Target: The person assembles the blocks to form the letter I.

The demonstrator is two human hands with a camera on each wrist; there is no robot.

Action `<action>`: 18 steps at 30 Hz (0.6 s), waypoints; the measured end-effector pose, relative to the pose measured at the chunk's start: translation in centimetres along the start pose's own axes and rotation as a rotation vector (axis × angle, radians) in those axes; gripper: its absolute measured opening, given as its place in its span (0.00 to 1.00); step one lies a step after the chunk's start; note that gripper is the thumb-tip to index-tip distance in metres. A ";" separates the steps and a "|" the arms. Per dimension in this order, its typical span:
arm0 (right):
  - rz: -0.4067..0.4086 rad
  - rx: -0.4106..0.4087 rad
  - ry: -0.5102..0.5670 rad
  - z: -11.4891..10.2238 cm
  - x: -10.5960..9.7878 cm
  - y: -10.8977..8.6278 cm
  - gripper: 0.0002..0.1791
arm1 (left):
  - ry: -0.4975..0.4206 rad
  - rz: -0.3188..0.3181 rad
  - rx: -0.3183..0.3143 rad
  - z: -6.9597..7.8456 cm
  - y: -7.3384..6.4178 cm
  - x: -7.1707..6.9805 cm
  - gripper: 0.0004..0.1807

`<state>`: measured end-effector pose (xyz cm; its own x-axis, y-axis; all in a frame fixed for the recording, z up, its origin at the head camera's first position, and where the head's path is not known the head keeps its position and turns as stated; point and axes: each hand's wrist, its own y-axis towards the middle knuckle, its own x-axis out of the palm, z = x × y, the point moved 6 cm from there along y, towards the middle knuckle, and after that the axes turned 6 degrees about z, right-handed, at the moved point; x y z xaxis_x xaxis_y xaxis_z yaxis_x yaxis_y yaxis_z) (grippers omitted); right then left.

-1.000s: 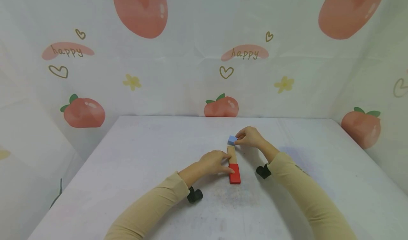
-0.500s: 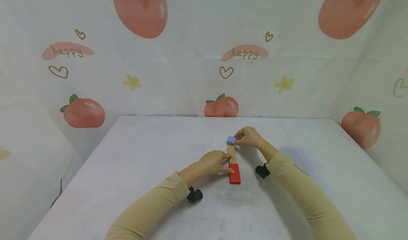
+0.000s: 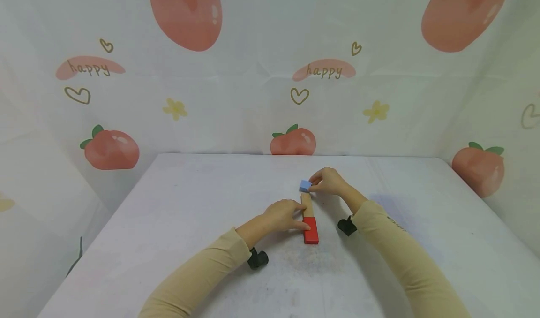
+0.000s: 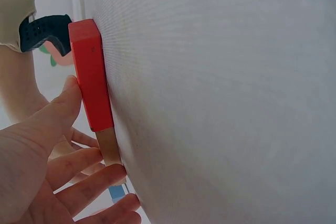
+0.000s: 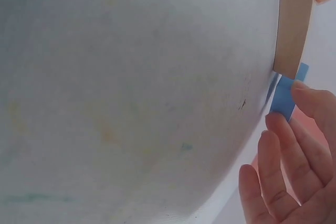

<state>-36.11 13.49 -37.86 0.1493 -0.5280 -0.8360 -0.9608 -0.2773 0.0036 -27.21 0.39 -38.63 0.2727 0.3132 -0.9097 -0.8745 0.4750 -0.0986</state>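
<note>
A red rectangular block [image 3: 311, 233] and a plain wooden block [image 3: 307, 205] lie end to end in a line on the white table [image 3: 211, 191]. My left hand [image 3: 281, 215] rests against them from the left: its thumb touches the red block, and its fingers reach along the wooden block. At the far end, my right hand [image 3: 331, 182] pinches a small blue block [image 3: 305, 186] between thumb and fingers. In the right wrist view, the blue block [image 5: 284, 98] sits right by the end of the wooden block [image 5: 294, 24].
Black wrist bands with camera mounts, one on the left wrist [image 3: 258, 259] and one on the right [image 3: 348, 226], hang low over the table. Behind the table's far edge hangs a white curtain [image 3: 236, 121] printed with peaches.
My right hand has moved slightly to the left with the blue block, which now lines up more closely with the wooden block. My left hand has stayed in place.
</note>
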 end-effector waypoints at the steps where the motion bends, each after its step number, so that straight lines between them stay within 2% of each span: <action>1: -0.002 -0.007 -0.002 -0.1 0.0 0.0 0.17 | -0.002 0.000 0.001 0.0 0.0 0.0 0.36; 12: -0.016 -0.079 -0.041 -0.5 -0.1 0.1 0.17 | 0.041 0.025 0.046 0.2 0.0 -0.1 0.34; 16: -0.034 -0.090 -0.022 0.2 0.2 0.7 0.18 | 0.034 0.025 0.037 0.1 0.0 -0.1 0.35; 18: -0.034 -0.123 -0.017 1.1 0.6 1.5 0.18 | 0.031 0.022 0.031 0.1 0.0 -0.1 0.35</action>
<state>-37.71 13.64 -38.99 0.1767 -0.5031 -0.8460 -0.9190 -0.3921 0.0413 -27.17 0.46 -38.51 0.2404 0.2990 -0.9235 -0.8672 0.4935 -0.0660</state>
